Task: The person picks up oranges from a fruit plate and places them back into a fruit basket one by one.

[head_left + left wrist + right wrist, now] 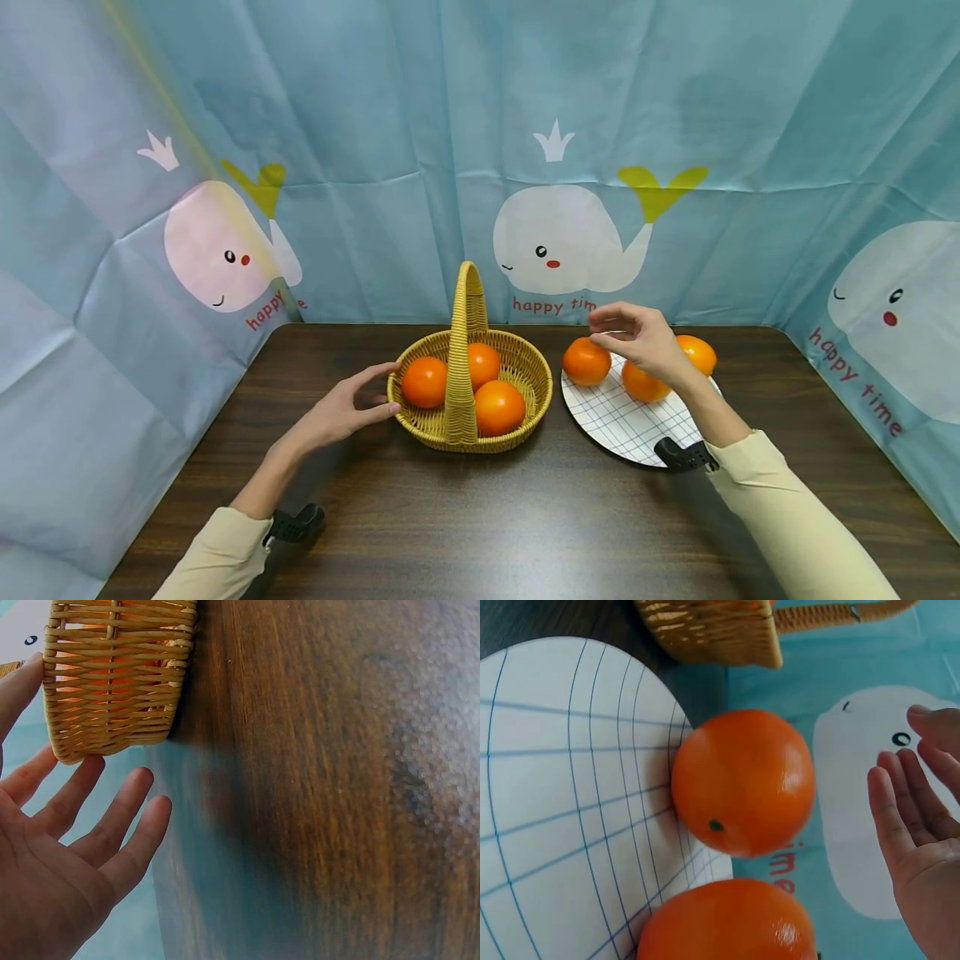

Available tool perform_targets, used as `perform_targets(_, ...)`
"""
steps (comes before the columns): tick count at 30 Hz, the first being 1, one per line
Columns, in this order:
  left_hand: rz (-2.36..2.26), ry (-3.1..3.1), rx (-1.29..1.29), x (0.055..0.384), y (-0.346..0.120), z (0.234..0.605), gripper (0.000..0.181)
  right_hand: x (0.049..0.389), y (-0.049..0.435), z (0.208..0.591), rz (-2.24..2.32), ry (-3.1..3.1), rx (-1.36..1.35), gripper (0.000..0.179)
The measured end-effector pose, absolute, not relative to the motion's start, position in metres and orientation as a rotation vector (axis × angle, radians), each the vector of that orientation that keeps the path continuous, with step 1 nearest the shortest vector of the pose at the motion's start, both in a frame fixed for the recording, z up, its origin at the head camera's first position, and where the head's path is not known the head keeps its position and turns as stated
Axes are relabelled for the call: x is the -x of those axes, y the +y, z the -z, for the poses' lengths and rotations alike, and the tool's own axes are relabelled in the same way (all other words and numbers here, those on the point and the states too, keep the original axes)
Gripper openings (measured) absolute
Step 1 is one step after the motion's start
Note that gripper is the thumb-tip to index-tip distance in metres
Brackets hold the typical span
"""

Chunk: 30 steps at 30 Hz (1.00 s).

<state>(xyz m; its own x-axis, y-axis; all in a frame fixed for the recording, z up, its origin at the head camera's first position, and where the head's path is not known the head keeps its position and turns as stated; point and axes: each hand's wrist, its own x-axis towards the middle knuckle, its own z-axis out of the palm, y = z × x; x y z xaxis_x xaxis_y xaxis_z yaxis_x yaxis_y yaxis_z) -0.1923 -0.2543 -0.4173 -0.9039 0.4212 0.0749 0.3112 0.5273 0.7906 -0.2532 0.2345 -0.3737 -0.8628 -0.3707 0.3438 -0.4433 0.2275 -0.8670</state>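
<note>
A yellow wicker basket [461, 421] with a tall arched handle holds three oranges, one of them an orange [500, 408] in front of the handle's right side. My left hand [341, 410] is at the basket's left end, thumb and fingertips touching its rim with the fingers spread. Over a round white plate [611, 419] with blue grid lines hovers my right hand [648, 340], fingers loosely bent and nothing in them. Below its fingertips, at the plate's left edge, is an orange [742, 784]. Two more are on the plate, a middle orange [643, 385] partly hidden by the hand and a right orange [697, 354].
Basket and plate stand side by side on a dark wooden table [480, 525], near its back edge. A blue curtain [375, 233] printed with white whales hangs behind and at both sides. Each wrist wears a black strap device [296, 525].
</note>
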Motion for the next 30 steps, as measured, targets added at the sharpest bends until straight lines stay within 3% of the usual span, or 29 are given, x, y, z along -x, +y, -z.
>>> perform_targets(5, -1.338, 2.627, -0.657, 0.192, -0.255, 0.417, 0.066, 0.253, 0.241, 0.374, -1.724, -2.472, -0.788, 0.034)
perform_targets(17, -1.32, 2.639, -0.66, 0.193, -0.256, 0.417, 0.066, 0.257, 0.252, 0.379, -1.636, -2.71, -0.803, 0.062)
perform_targets(30, -1.341, 2.625, -0.672, 0.192, -0.255, 0.418, 0.066, 0.272, 0.251, 0.379, -1.428, -2.882, -0.956, 0.078)
